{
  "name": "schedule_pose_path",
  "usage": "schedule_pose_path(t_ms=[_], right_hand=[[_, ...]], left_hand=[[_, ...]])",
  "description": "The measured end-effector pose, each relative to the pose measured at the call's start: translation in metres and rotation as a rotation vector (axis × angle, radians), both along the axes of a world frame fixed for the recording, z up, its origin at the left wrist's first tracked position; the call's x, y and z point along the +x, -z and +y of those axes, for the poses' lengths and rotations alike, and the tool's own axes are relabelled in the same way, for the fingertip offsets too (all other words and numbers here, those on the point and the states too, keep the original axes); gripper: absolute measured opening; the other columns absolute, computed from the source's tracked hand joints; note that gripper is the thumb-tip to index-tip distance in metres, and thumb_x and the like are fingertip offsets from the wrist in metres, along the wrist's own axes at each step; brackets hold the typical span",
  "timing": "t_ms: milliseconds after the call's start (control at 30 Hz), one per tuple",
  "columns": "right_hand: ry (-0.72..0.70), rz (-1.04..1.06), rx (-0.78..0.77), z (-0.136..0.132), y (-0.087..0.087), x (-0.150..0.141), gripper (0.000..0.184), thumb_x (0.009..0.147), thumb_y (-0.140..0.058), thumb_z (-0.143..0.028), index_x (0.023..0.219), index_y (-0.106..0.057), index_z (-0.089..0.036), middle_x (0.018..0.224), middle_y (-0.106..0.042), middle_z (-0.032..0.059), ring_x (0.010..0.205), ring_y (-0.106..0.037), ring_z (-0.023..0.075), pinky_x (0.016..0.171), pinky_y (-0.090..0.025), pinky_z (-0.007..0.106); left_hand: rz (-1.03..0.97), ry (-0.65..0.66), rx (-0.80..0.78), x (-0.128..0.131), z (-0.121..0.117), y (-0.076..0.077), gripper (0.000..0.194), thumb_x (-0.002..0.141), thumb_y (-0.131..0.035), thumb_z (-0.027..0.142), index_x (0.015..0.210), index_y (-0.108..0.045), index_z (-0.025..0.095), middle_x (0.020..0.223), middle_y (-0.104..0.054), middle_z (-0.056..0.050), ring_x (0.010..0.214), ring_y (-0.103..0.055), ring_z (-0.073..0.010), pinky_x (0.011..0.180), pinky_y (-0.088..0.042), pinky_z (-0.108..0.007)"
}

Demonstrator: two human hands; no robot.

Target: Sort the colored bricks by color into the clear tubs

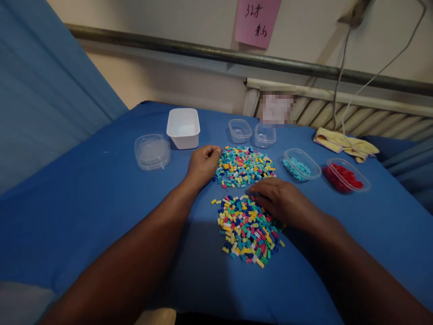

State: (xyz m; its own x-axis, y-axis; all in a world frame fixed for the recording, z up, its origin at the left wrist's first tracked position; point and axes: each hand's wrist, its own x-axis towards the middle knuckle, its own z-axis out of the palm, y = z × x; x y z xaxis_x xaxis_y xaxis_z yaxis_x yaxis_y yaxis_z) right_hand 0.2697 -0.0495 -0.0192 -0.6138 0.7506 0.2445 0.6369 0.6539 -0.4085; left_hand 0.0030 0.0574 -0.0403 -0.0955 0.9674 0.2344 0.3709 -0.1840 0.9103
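Observation:
Two heaps of small mixed-colour building bricks lie on a blue cloth. My left hand (203, 164) is at the left edge of the far heap (244, 166), thumb and fingers closed in a pinch; what they hold, if anything, is too small to make out. Between the two heaps reaches my right hand (282, 198), its fingers pointing left over the upper right edge of the near heap (246, 230). Its fingers are slightly apart and no brick shows in them. The near heap holds yellow, pink, green, blue and white bricks; light blue is common in the far one.
Behind stand a white tub (183, 128) and two clear containers (240, 132). Stacked clear lids (153, 152) lie left. To the right are a container of light blue bricks (297, 168), one of red bricks (347, 177) and a yellow cloth (345, 143). A radiator (372, 106) borders the back.

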Motion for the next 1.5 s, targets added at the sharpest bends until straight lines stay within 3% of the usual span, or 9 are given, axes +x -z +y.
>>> schedule_pose_path(t_ms=[200,400,533,667,800,1000,1133,1267,1500], right_hand=[[-0.01,0.029,-0.07,-0.003,-0.002,0.004,0.024,0.106,-0.064,-0.021,0.127,-0.076,-0.025,0.117,-0.078,0.0087,0.107,-0.075,0.0246,0.095,-0.062,0.041],[0.078,0.015,-0.145,-0.004,-0.006,0.013,0.022,0.096,-0.073,-0.017,0.117,-0.077,-0.023,0.103,-0.074,0.0059,0.091,-0.072,0.0217,0.079,-0.057,0.034],[0.107,-0.064,-0.202,-0.005,-0.011,0.018,0.008,0.1,-0.073,-0.024,0.106,-0.077,-0.022,0.097,-0.075,0.005,0.086,-0.072,0.0203,0.076,-0.054,0.032],[0.066,-0.101,-0.201,-0.007,-0.014,0.018,0.011,0.103,-0.067,-0.022,0.104,-0.077,-0.023,0.1,-0.077,0.0051,0.088,-0.072,0.0201,0.078,-0.053,0.032],[0.106,-0.074,-0.102,-0.008,-0.018,0.019,0.017,0.105,-0.06,-0.026,0.101,-0.076,-0.023,0.095,-0.076,0.0049,0.084,-0.071,0.0206,0.074,-0.052,0.033],[0.52,0.032,0.359,0.018,-0.019,0.064,0.024,0.103,-0.062,-0.037,0.108,-0.079,-0.02,0.103,-0.08,0.0122,0.09,-0.074,0.0286,0.083,-0.056,0.042],[0.705,-0.008,0.46,0.035,-0.01,0.09,0.03,0.103,-0.061,-0.039,0.112,-0.08,-0.018,0.106,-0.081,0.0164,0.091,-0.074,0.0326,0.084,-0.057,0.047],[0.592,0.026,0.442,0.031,-0.005,0.071,0.027,0.105,-0.058,-0.036,0.112,-0.079,-0.021,0.109,-0.081,0.0149,0.101,-0.073,0.0329,0.095,-0.056,0.049],[0.357,0.016,0.194,0.026,0.008,0.007,0.024,0.107,-0.06,-0.034,0.115,-0.078,-0.022,0.105,-0.08,0.012,0.099,-0.073,0.03,0.091,-0.057,0.044]], left_hand=[[0.003,0.004,0.004,0.0,0.0,-0.001,0.027,0.093,-0.064,0.04,0.093,-0.082,0.019,0.089,-0.08,-0.003,0.085,-0.07,-0.0216,0.078,-0.052,-0.031],[0.006,-0.002,0.004,0.0,-0.002,-0.002,0.027,0.094,-0.064,0.038,0.095,-0.082,0.019,0.093,-0.081,-0.004,0.087,-0.07,-0.0218,0.081,-0.052,-0.032],[-0.004,0.001,0.006,0.001,-0.003,-0.003,0.026,0.093,-0.064,0.038,0.094,-0.082,0.019,0.092,-0.081,-0.004,0.086,-0.07,-0.0217,0.08,-0.051,-0.032],[-0.015,-0.001,0.0,0.001,-0.004,-0.004,0.026,0.093,-0.064,0.038,0.093,-0.081,0.019,0.09,-0.079,-0.003,0.085,-0.069,-0.0213,0.078,-0.05,-0.031],[-0.007,-0.004,-0.013,0.001,-0.003,-0.004,0.027,0.092,-0.065,0.04,0.092,-0.081,0.019,0.084,-0.077,-0.002,0.08,-0.067,-0.0209,0.075,-0.048,-0.031],[0.005,0.007,0.003,0.0,-0.002,-0.003,0.028,0.093,-0.064,0.041,0.092,-0.081,0.019,0.088,-0.078,-0.003,0.084,-0.069,-0.0216,0.077,-0.049,-0.032],[0.026,-0.007,0.0,-0.001,-0.001,-0.003,0.029,0.093,-0.063,0.043,0.091,-0.081,0.019,0.088,-0.079,-0.004,0.085,-0.069,-0.0226,0.077,-0.05,-0.033],[0.027,0.003,-0.002,-0.002,0.0,-0.001,0.03,0.093,-0.064,0.044,0.092,-0.082,0.02,0.088,-0.079,-0.004,0.086,-0.07,-0.0231,0.077,-0.05,-0.033],[0.012,0.002,-0.012,-0.001,-0.001,-0.002,0.028,0.093,-0.064,0.041,0.093,-0.081,0.02,0.091,-0.081,-0.003,0.086,-0.07,-0.0222,0.079,-0.052,-0.032]])
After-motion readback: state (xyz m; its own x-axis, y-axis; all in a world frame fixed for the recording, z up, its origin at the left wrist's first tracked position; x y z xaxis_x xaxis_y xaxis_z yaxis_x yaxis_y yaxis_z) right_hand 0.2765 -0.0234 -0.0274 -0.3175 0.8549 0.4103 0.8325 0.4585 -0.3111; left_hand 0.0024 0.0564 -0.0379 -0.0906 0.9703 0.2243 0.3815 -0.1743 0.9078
